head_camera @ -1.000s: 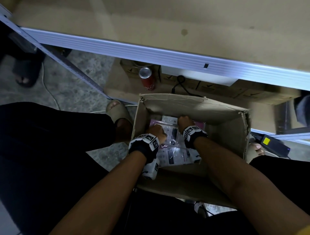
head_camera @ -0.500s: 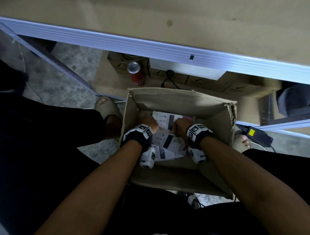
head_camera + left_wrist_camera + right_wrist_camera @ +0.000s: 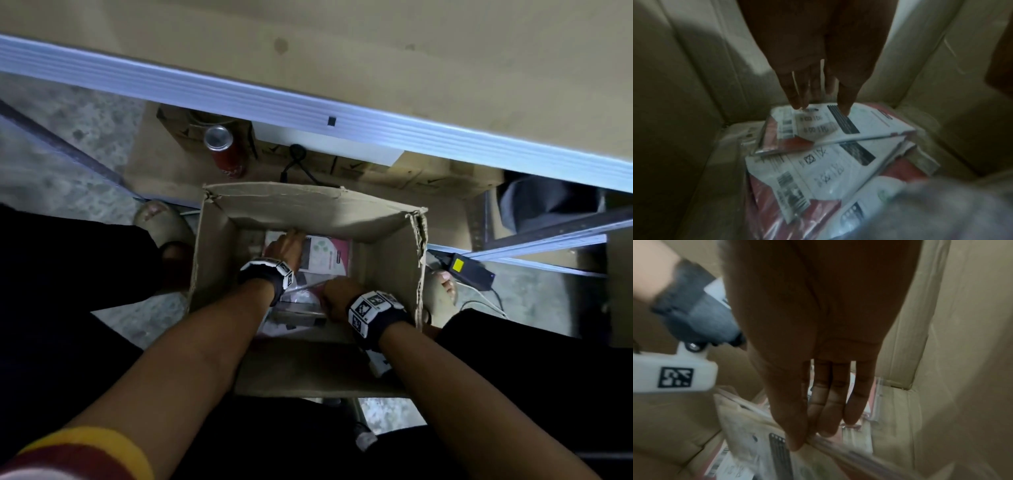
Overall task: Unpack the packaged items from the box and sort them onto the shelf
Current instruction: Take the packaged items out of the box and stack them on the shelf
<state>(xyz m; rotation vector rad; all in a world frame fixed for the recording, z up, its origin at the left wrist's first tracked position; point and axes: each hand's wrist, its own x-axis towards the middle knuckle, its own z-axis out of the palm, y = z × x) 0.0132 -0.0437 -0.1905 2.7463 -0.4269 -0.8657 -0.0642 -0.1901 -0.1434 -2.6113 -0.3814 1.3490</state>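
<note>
An open cardboard box (image 3: 308, 205) stands on the floor between my feet, with several flat plastic-wrapped packets (image 3: 325, 255), white and pink, in its bottom. My left hand (image 3: 286, 245) reaches to the far side of the box. In the left wrist view its straight fingers (image 3: 795, 100) touch the far edge of the tilted top packet (image 3: 838, 128). My right hand (image 3: 337, 298) is nearer the front of the box. In the right wrist view its thumb and fingers (image 3: 807, 438) pinch the clear plastic edge of a packet (image 3: 760, 443). The shelf board (image 3: 342, 113) with its white front edge runs across above.
A red drink can (image 3: 226, 154) and a black cable (image 3: 298, 164) sit on cardboard under the shelf, behind the box. A black device with a yellow label (image 3: 462, 269) lies on the floor at the right. My sandalled feet (image 3: 161, 222) flank the box.
Both hands were together on the packets mid-box. My left hand has now reached to the back of the box, and my right hand has shifted toward the front, pinching a packet.
</note>
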